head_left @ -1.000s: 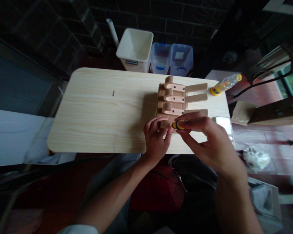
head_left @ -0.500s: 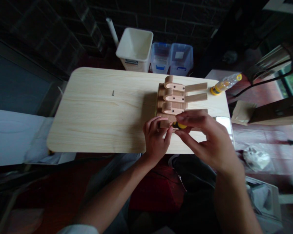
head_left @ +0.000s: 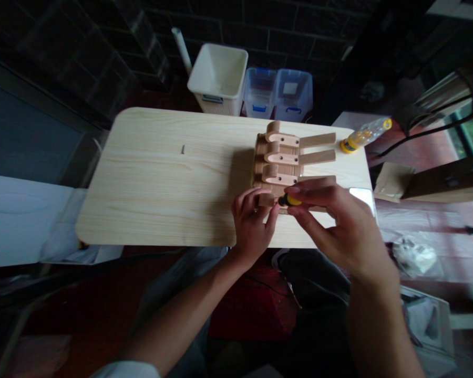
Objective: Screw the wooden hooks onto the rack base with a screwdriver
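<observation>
Pinching a screwdriver point(head_left: 288, 200) in right hand point(head_left: 339, 226)

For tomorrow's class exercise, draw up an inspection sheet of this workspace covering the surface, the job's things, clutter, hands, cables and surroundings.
Surface: light pine-grain tabletop with rounded corners; a small screw lies on it.
Job's things: slotted wooden assembly with three pale arms and three flat strips; small screwdriver with a yellow-and-black handle at its near edge.
Clutter: plastic bottle with a yellow cap at the far right corner; what looks like a smartphone near the right edge.
Hands: left hand grips a wooden block; right hand pinches the screwdriver.
Cables: black cable right of the tabletop.
Surroundings: white bin and two clear plastic boxes with blue handles beyond the tabletop.
</observation>
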A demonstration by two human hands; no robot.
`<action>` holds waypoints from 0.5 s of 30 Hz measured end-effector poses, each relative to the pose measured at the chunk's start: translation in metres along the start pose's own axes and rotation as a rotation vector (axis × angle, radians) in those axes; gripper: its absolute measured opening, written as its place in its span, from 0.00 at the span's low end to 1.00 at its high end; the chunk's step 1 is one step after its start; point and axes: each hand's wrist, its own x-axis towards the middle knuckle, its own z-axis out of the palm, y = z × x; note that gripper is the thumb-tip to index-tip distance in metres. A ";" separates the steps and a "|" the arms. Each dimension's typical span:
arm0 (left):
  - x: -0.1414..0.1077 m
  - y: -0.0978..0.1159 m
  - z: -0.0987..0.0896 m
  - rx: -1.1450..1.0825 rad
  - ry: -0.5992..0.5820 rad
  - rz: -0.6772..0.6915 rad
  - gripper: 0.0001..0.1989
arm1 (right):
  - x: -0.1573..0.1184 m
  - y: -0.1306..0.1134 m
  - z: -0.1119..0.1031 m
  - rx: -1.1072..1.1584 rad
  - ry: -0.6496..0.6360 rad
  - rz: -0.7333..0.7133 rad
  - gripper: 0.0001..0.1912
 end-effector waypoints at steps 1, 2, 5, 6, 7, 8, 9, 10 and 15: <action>0.000 0.000 0.000 0.003 -0.001 -0.001 0.06 | 0.000 0.000 0.000 -0.004 0.001 0.001 0.10; 0.000 0.000 0.000 0.004 -0.002 -0.001 0.06 | 0.000 0.000 0.000 -0.004 0.004 0.004 0.09; 0.000 0.000 0.000 0.001 -0.005 -0.002 0.06 | 0.000 0.001 0.001 0.008 0.009 0.018 0.08; 0.001 0.000 -0.001 -0.002 -0.004 -0.003 0.06 | -0.001 0.001 0.001 0.015 0.009 0.023 0.09; 0.001 0.000 -0.001 -0.005 -0.006 -0.004 0.05 | -0.001 0.002 0.002 0.021 0.009 0.027 0.10; 0.001 0.000 -0.001 -0.008 -0.010 -0.006 0.05 | -0.001 0.002 0.004 0.028 0.009 0.033 0.11; 0.001 0.000 -0.001 -0.010 -0.014 -0.008 0.05 | -0.002 0.002 0.005 0.038 0.010 0.042 0.13; 0.001 0.000 -0.001 -0.011 -0.016 -0.010 0.05 | -0.002 0.002 0.007 0.050 0.010 0.052 0.14; 0.001 0.001 -0.002 -0.003 -0.018 -0.025 0.07 | -0.002 -0.001 0.010 0.031 0.002 0.077 0.19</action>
